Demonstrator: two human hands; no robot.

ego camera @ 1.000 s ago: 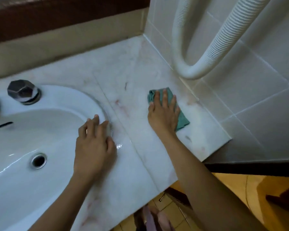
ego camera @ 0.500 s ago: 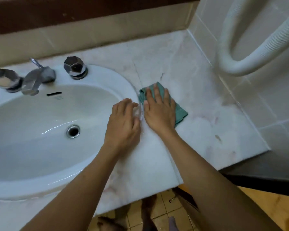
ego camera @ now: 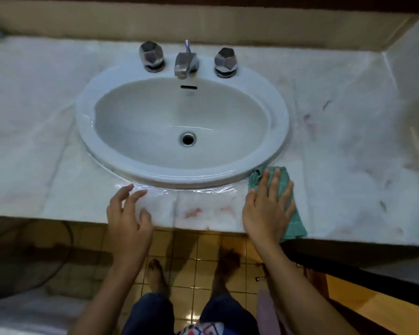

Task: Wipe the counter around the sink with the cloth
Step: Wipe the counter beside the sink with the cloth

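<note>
Counter: pale pink-veined marble counter (ego camera: 336, 151) is seen spanning the view, a wet sheen lying along its front strip.
Sink: white oval ceramic sink (ego camera: 279, 131) is set into it, below a chrome tap (ego camera: 184, 62).
Right hand: right hand (ego camera: 267, 209) is laid flat, fingers spread, pressed on the cloth; nothing is gripped.
Left hand: left hand (ego camera: 128, 213) is held open, fingers loosely curled, empty, at the counter's front edge.
Cloth: folded teal cloth (ego camera: 292, 213) is pinned on the counter just beside the sink's front-right rim.

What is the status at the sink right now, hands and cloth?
Right hand flat on green cloth, front counter by sink rim. Left hand open, empty. Path left along front edge clear.
</note>
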